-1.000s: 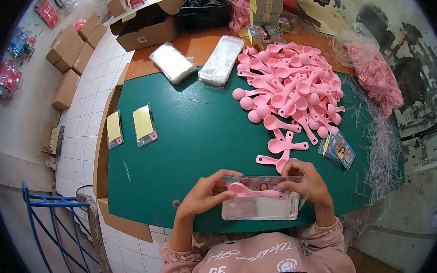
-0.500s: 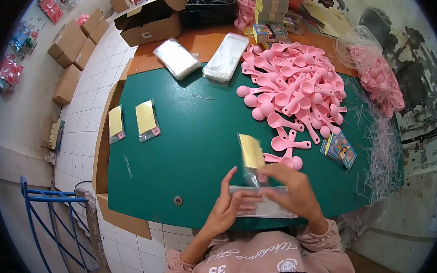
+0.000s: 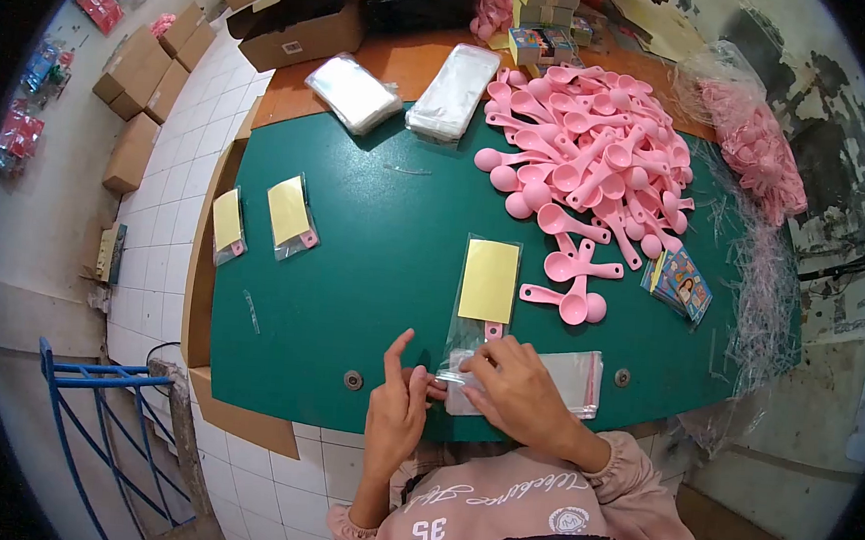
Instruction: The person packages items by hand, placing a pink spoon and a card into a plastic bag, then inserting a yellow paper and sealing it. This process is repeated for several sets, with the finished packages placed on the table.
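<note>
The person's right hand (image 3: 522, 394) lies at the near edge of the green desk (image 3: 373, 266), its fingers bent down over the near end of a packet (image 3: 488, 285). This is a clear bag holding a yellow card, with a pink spoon handle showing just below the card. The grip of this hand is closed on that near end. The rest of the packet lies flat on the desk, pointing away from the person. Under the same hand sits a stack of empty clear bags (image 3: 577, 376).

The left hand (image 3: 396, 408) is just beside the right. Its index finger is raised and its other fingers curl towards the packet's near corner. Whether its grip has hold of the plastic cannot be told.

A few loose pink spoons (image 3: 574, 297) lie just right of the packet, with a big spoon pile (image 3: 588, 151) beyond them. Two finished packets (image 3: 262, 222) rest well apart at the desk's left edge. A small stack of picture cards (image 3: 682, 283) lies to the right.
</note>
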Available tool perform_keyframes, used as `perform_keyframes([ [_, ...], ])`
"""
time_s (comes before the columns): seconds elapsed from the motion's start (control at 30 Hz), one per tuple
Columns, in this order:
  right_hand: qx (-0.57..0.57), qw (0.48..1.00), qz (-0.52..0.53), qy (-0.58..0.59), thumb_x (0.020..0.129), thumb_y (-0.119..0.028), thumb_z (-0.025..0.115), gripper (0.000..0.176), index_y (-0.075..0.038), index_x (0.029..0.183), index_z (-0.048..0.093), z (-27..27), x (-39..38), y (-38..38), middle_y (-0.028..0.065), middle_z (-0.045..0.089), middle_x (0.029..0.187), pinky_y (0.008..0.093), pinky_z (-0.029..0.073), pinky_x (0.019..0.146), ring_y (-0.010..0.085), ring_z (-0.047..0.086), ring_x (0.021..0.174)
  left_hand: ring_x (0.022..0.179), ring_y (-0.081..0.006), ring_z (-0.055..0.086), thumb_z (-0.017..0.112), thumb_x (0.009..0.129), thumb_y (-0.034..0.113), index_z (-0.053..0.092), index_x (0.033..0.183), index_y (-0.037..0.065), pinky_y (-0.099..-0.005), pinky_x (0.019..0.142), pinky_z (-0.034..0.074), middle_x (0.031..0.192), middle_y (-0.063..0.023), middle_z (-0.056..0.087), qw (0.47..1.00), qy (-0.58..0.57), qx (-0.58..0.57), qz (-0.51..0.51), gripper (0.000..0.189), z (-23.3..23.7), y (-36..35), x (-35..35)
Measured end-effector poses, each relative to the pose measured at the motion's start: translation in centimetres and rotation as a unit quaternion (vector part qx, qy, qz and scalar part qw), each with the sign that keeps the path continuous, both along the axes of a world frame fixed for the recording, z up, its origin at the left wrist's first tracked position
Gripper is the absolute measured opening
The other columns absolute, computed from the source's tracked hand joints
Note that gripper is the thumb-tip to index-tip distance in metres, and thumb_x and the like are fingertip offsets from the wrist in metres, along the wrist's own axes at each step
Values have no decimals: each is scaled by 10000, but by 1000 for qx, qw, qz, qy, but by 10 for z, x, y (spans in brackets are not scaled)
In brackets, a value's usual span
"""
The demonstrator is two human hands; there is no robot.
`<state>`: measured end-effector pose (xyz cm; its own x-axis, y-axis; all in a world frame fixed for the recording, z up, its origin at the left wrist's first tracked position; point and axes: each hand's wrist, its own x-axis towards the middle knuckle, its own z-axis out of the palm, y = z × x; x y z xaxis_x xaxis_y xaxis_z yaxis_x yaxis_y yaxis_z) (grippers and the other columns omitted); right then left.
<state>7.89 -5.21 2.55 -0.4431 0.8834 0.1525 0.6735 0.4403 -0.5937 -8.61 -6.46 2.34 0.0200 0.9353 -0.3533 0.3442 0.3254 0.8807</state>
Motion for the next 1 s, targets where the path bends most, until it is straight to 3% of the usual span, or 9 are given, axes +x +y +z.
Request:
perform_keyframes([
  [0.2, 76, 990, 0, -115, 668, -108, 657, 230, -58, 871, 562, -13, -11, -3, 56, 508, 814, 348, 367, 725, 212, 500, 796, 718, -166, 637, 362, 934, 105, 301, 1291, 30, -251, 596, 499, 811, -132, 622, 998, -42, 44, 10, 370, -14, 0, -3],
  [0.27, 87, 992, 4, -92, 666, -98, 650, 230, -60, 874, 562, -6, -5, -2, 52, 511, 808, 347, 368, 729, 212, 505, 794, 724, -170, 638, 359, 936, 100, 296, 1292, 31, -251, 608, 505, 823, -134, 622, 996, -55, 66, 1, 368, -14, 0, -3],
  [0.33, 96, 993, 5, -70, 663, -88, 643, 231, -61, 878, 562, -3, 3, -4, 48, 515, 801, 347, 369, 734, 211, 511, 792, 764, -174, 638, 362, 938, 98, 272, 1307, 43, -252, 648, 515, 842, -148, 624, 980, -199, -9, 17, 383, -9, 0, -1],
  [0.43, 95, 994, 27, -42, 690, -106, 641, 205, -63, 874, 561, 0, 9, -8, 48, 522, 814, 346, 370, 734, 210, 518, 809, 794, -175, 633, 398, 929, 87, 246, 1324, 57, -262, 689, 520, 863, -158, 626, 957, -277, -81, 0, 424, -13, -1, 0],
  [0.5, 18, 999, 44, 25, 727, -126, 633, 167, -59, 859, 557, 7, 11, -11, 59, 529, 830, 345, 372, 718, 213, 521, 816, 794, -166, 631, 421, 918, 73, 241, 1330, 62, -265, 695, 518, 842, -145, 631, 964, -258, -67, -24, 449, -15, 1, 3],
  [0.63, -16, 998, 34, 50, 744, -156, 640, 174, -53, 850, 548, 2, 13, -10, 74, 523, 833, 343, 376, 700, 228, 515, 798, 803, -133, 604, 457, 898, 29, 186, 1361, 77, -257, 718, 495, 865, -103, 629, 972, -213, -56, -81, 538, -22, 1, 3],
  [0.87, -30, 999, -6, 39, 714, -144, 656, 178, -57, 816, 538, -1, 10, -5, 75, 508, 788, 350, 367, 665, 242, 509, 757, 760, -153, 618, 442, 885, 28, 196, 1368, 70, -274, 718, 478, 823, -148, 644, 989, -59, 20, -132, 544, -7, -3, 8],
  [0.93, -50, 998, 2, 48, 709, -133, 654, 172, -58, 807, 535, 0, 13, -5, 73, 508, 787, 348, 364, 664, 240, 508, 751, 660, -213, 638, 448, 893, 89, 207, 1359, 73, -309, 608, 473, 718, -177, 623, 985, -58, 101, -130, 525, -11, -5, 10],
  [1.0, -50, 998, 30, 35, 690, -122, 660, 177, -61, 793, 528, 1, 15, -5, 66, 501, 779, 338, 362, 672, 231, 502, 737, 666, -205, 638, 439, 896, 91, 203, 1361, 81, -308, 605, 472, 704, -161, 624, 986, -47, 83, -139, 522, -9, -4, 9],
])
